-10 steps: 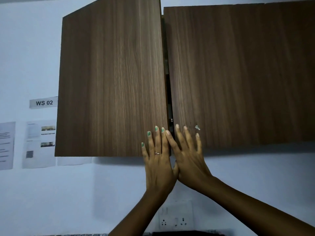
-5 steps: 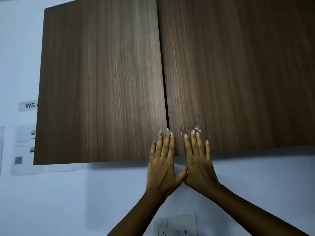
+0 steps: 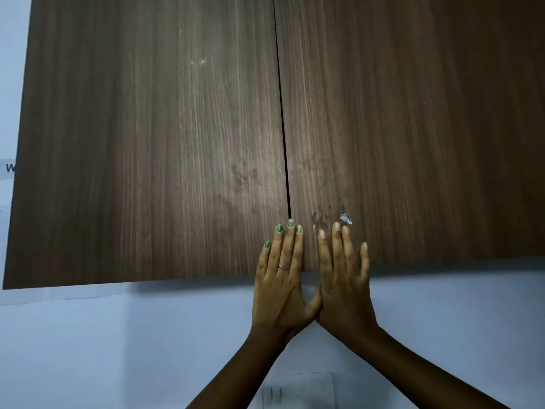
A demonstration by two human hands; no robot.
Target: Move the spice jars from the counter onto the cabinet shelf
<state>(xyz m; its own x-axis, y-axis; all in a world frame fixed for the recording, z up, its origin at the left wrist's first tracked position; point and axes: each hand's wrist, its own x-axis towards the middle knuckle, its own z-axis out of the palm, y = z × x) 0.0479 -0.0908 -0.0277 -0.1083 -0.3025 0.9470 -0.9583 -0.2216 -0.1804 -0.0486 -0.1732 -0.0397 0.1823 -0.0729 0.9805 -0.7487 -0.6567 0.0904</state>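
Observation:
A dark wooden wall cabinet fills the view, with its left door (image 3: 147,143) and right door (image 3: 413,128) shut against each other along a thin central gap. My left hand (image 3: 281,278) presses flat with straight fingers on the bottom corner of the left door. My right hand (image 3: 343,276) presses flat on the bottom corner of the right door, beside a small white chip in the wood. The two hands touch at the thumbs. No spice jars, counter or shelf are in view; the doors hide the cabinet's inside.
A pale wall (image 3: 118,349) runs below the cabinet. A white socket plate (image 3: 298,394) sits at the bottom edge between my forearms. Part of a label (image 3: 8,168) shows at the far left.
The left door swung from ajar to fully shut under both hands, closing the central gap. The view moved closer to the cabinet and the hands spread slightly apart.

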